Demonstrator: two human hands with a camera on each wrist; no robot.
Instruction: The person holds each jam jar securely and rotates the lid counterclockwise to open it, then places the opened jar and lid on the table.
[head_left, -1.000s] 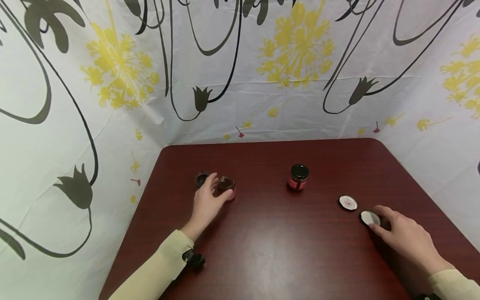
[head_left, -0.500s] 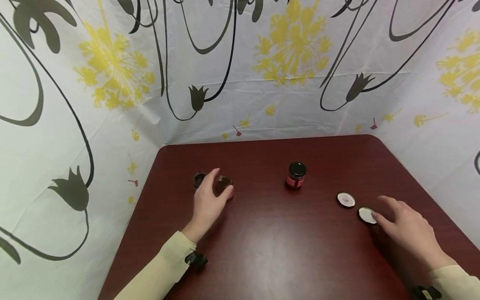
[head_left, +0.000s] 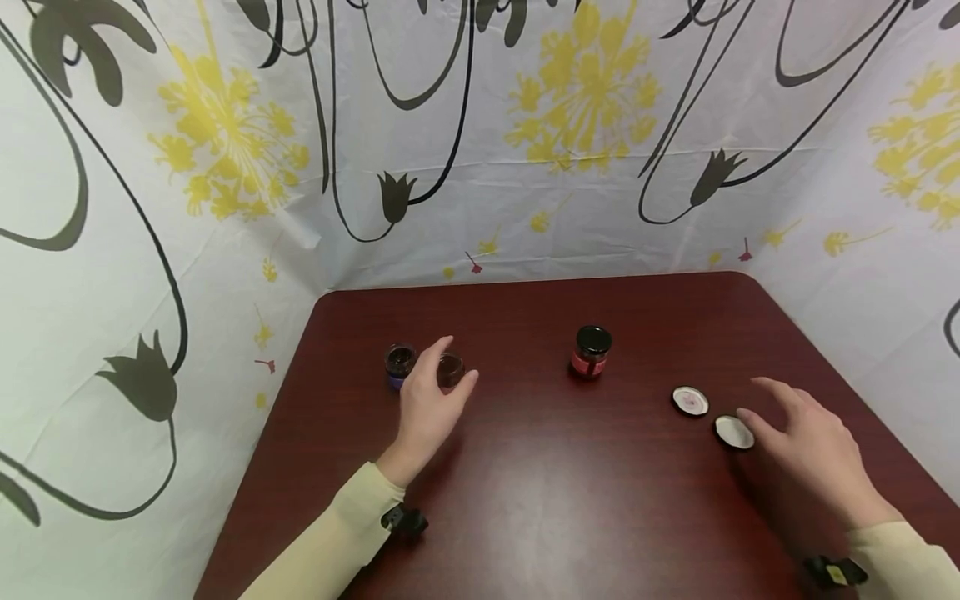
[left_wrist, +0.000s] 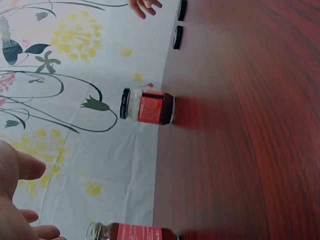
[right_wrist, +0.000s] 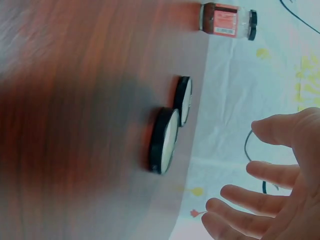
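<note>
My left hand (head_left: 429, 408) hovers with spread, relaxed fingers at an uncapped glass jar (head_left: 452, 368), partly hidden behind it. In the left wrist view that jar's red label (left_wrist: 140, 232) shows at the bottom edge, apart from the fingers. Left of it stands a second uncapped jar (head_left: 400, 360) with a purple-blue label. On the right, my right hand (head_left: 813, 450) is held above the table beside a black lid (head_left: 733, 432), lying with its white inside up. Its fingers hold nothing, and the right wrist view shows a gap to the lid (right_wrist: 164, 141).
Another lid (head_left: 690, 401), also white side up, lies just beyond the nearer one. A capped jar (head_left: 591, 353) with a red label stands toward the back middle of the dark red table (head_left: 555, 500). A patterned cloth (head_left: 525, 208) hangs behind and at the sides.
My right hand has come off the nearer lid, leaving it lying on the table. My left hand has lifted slightly and shifted right, away from the red-labelled jar, uncovering more of the purple-labelled one.
</note>
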